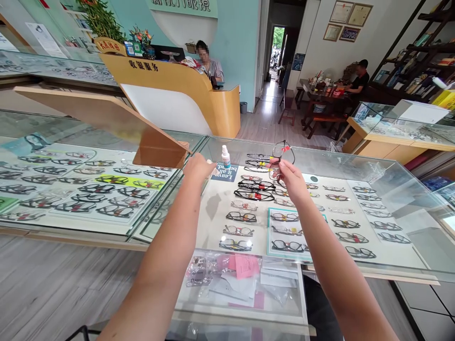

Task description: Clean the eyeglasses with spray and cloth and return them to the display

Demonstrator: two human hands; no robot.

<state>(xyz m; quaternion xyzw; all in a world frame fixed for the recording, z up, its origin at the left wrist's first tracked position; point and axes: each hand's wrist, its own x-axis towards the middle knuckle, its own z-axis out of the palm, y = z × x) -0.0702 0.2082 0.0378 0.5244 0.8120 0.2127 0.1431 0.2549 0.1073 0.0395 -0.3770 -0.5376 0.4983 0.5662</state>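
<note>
My right hand (292, 179) is closed on a pair of eyeglasses (285, 149), held up above the glass counter. A red sticker shows on one of its lenses. Over the counter's far left part, my left hand (197, 168) is closed, with something small and whitish at its fingertips that I cannot make out. Just right of that hand stands a small white dropper bottle (226, 157), apart from the fingers. Beneath the glass, several eyeglasses (254, 195) lie in rows, and a dark printed card (223, 177) lies near the bottle.
A brown wooden stand (156, 151) rises from the counter at left. Below, an open drawer (304, 296) holds papers and plastic bags. A person (215, 68) sits behind the yellow cashier desk (225, 106); another person (360, 78) sits at a table at back right.
</note>
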